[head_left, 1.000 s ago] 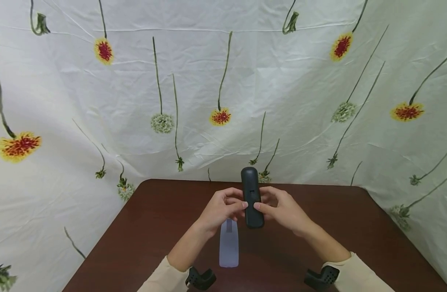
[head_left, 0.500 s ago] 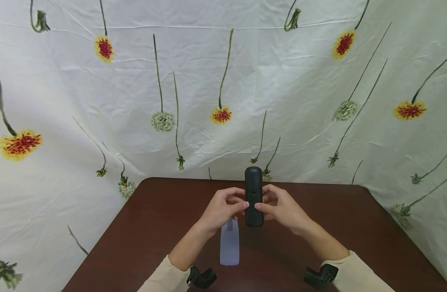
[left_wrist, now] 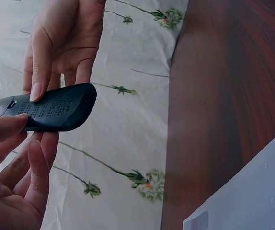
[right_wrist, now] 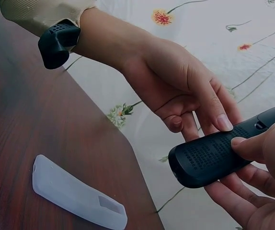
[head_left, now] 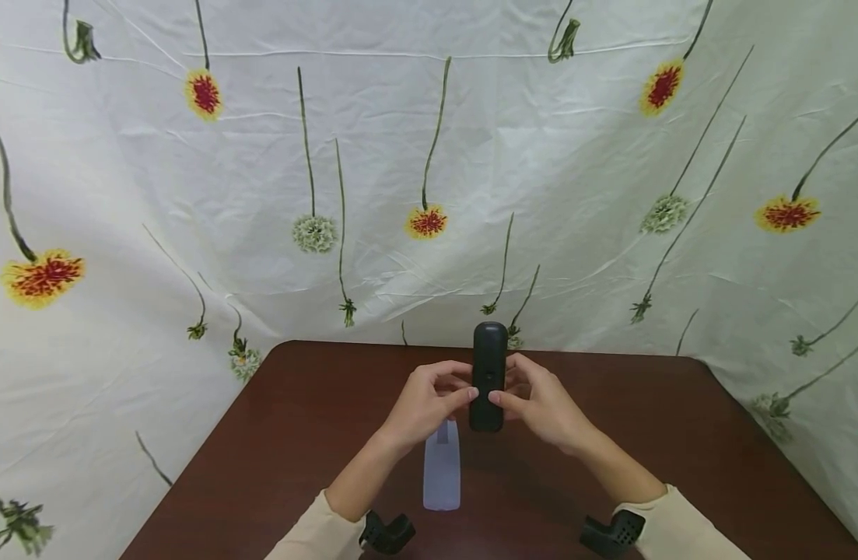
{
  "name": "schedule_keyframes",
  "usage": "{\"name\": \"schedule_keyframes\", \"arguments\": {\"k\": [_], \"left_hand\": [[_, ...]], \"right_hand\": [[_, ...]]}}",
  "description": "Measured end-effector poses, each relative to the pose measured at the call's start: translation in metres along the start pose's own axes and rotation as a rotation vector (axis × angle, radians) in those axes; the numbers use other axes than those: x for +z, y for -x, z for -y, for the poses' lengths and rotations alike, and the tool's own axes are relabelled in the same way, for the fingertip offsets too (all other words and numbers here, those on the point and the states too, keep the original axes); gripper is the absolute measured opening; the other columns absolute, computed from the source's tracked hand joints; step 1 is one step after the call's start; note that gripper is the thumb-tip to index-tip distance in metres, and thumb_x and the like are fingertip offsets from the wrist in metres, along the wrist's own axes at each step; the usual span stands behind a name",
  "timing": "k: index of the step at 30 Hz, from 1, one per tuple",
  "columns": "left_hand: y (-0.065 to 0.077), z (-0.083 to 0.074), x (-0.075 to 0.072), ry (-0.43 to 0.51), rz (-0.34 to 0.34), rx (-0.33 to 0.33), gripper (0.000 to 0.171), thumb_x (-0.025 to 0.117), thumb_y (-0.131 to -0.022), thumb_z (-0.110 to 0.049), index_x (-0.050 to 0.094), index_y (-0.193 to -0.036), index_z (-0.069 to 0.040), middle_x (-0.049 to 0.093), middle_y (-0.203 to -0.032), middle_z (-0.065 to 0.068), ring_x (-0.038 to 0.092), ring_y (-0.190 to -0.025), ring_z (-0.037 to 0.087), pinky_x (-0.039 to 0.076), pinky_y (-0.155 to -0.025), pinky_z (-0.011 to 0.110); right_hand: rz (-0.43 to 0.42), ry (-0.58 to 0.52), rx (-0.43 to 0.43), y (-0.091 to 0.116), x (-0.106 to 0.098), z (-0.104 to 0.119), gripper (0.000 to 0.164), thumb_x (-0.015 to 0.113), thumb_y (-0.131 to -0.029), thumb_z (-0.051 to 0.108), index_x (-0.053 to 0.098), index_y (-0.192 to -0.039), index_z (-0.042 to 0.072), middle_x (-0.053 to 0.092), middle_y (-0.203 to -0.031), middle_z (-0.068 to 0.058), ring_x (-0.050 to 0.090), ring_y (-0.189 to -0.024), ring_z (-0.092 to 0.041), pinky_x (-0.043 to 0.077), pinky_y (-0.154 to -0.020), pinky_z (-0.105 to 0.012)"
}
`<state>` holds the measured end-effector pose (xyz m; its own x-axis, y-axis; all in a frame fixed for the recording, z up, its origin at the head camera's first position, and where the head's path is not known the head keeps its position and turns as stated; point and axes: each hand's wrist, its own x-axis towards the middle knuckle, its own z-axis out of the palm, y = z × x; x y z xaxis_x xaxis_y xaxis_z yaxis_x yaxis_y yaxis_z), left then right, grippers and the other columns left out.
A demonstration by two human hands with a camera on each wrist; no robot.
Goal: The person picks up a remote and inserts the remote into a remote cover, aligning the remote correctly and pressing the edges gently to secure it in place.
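A black remote control point(head_left: 488, 362) is held up over the table, its back turned toward me and standing nearly upright in the head view. My left hand point(head_left: 423, 404) pinches its left edge, thumb on the back and fingers behind. From the other side my right hand point(head_left: 546, 406) grips it the same way, the two thumbs almost meeting. Small print and a battery-cover notch show on the back of the remote point(right_wrist: 214, 153) in the right wrist view. Below the left hand, a translucent whitish sleeve point(head_left: 441, 476) with a rectangular window lies on the table; the hand overlaps its far end.
The dark reddish-brown table point(head_left: 316, 435) ends at a far edge just beyond the hands. Behind it hangs a white cloth point(head_left: 372, 155) printed with flowers and stems. Black wrist cameras point(head_left: 388, 533) sit at both cream sleeves.
The remote has turned from a slight leftward lean to nearly straight up, shifting a little to the right. Both hands keep their hold; the sleeve on the table stays put.
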<state>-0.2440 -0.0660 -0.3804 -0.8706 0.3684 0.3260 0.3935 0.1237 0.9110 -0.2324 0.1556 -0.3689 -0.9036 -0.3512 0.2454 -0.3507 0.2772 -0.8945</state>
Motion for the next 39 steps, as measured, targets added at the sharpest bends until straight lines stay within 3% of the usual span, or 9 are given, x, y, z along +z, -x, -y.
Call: {"name": "schedule_keyframes", "arguments": {"k": [7,15,28,36,39], "left_hand": [[-0.001,0.002,-0.005,-0.012,-0.014,-0.004,0.029,0.075,-0.096,-0.009,0.071,-0.124,-0.004,0.075,-0.097,0.009,0.074,-0.082,0.022,0.059,-0.066,0.039],[-0.001,0.010,-0.011,0.032,-0.035,-0.031,0.029,0.074,-0.096,-0.008,0.071,-0.125,-0.003,0.074,-0.097,0.011,0.074,-0.082,0.026,0.059,-0.071,0.053],[0.001,0.020,-0.015,-0.017,-0.070,-0.042,0.028,0.075,-0.095,-0.008,0.072,-0.122,-0.005,0.074,-0.094,0.009,0.073,-0.077,0.026,0.054,-0.063,0.036],[0.001,0.029,-0.018,-0.010,-0.086,-0.061,0.027,0.074,-0.095,-0.008,0.071,-0.122,-0.003,0.074,-0.096,0.010,0.074,-0.081,0.026,0.060,-0.071,0.050],[0.002,0.032,-0.019,-0.022,-0.094,-0.072,0.026,0.074,-0.095,-0.009,0.072,-0.121,-0.003,0.075,-0.097,0.009,0.074,-0.080,0.025,0.060,-0.071,0.049]], "right_hand": [[-0.016,-0.012,-0.010,-0.004,0.005,0.001,0.032,0.072,-0.096,0.000,0.059,-0.126,0.003,0.065,-0.111,-0.015,0.070,-0.096,-0.030,0.061,-0.074,-0.047],[-0.026,-0.048,-0.016,-0.010,0.012,-0.005,0.032,0.071,-0.096,0.000,0.058,-0.125,0.002,0.065,-0.111,-0.017,0.070,-0.096,-0.031,0.061,-0.073,-0.046],[-0.017,-0.074,-0.028,-0.016,0.022,-0.019,0.031,0.071,-0.097,0.000,0.058,-0.124,0.001,0.065,-0.109,-0.017,0.070,-0.092,-0.030,0.061,-0.074,-0.051],[-0.022,-0.088,-0.027,-0.020,0.028,-0.027,0.032,0.071,-0.097,-0.001,0.058,-0.125,0.001,0.066,-0.110,-0.017,0.070,-0.092,-0.031,0.059,-0.075,-0.056],[-0.023,-0.081,-0.020,-0.022,0.029,-0.029,0.030,0.071,-0.096,-0.001,0.058,-0.124,0.001,0.066,-0.109,-0.017,0.070,-0.092,-0.031,0.059,-0.075,-0.056]]}}
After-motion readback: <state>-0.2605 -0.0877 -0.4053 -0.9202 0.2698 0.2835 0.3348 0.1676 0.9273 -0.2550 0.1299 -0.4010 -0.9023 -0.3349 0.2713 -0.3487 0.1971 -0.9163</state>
